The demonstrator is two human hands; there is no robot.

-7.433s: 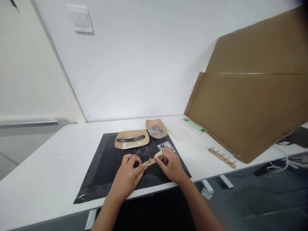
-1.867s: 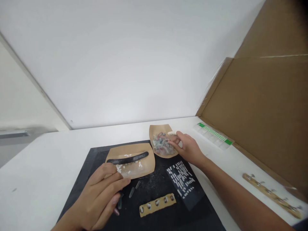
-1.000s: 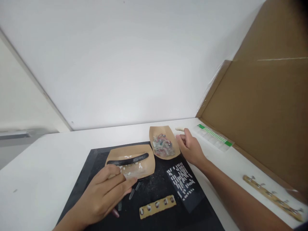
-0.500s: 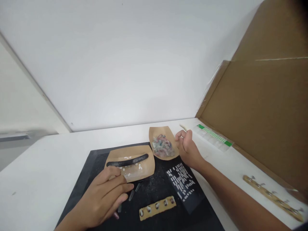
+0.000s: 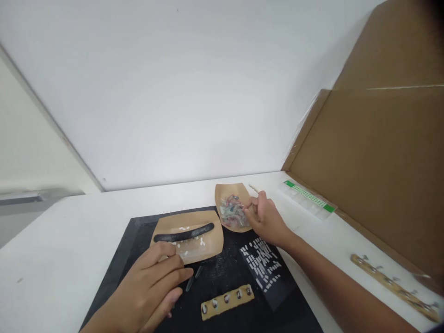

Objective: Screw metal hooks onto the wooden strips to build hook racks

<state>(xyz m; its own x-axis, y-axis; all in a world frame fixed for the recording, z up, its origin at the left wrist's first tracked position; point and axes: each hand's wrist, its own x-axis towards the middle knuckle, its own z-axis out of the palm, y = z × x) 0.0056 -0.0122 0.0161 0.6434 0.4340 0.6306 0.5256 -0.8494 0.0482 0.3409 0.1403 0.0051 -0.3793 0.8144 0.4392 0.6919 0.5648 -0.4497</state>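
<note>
My right hand (image 5: 265, 217) is closed around a thin pale stick (image 5: 254, 188) that juts out above the fingers. Its fingertips are at the right side of a kraft paper tray (image 5: 225, 189), touching or just above a heap of translucent, coloured nail tips (image 5: 233, 210). Over the black mat (image 5: 138, 226), my left hand (image 5: 152, 284) rests with index finger and thumb apart, fingers loosely bent. A small pinkish piece (image 5: 169, 315) peeks from under its thumb. Clear slivers (image 5: 190, 283) lie by its index fingertip.
A second kraft tray (image 5: 217, 240) holds a black curved bar (image 5: 183, 232) and white bits. A dark card (image 5: 277, 296) bears white tabs. One tan strip with small stands (image 5: 227, 301) lies in front, another (image 5: 391, 286) at right. A green-and-clear case (image 5: 308, 196) sits beside the cardboard (image 5: 381, 148).
My right hand has moved left and slightly down, bringing its fingertips to the heap in the tray, stick still held. My left hand has barely shifted.
</note>
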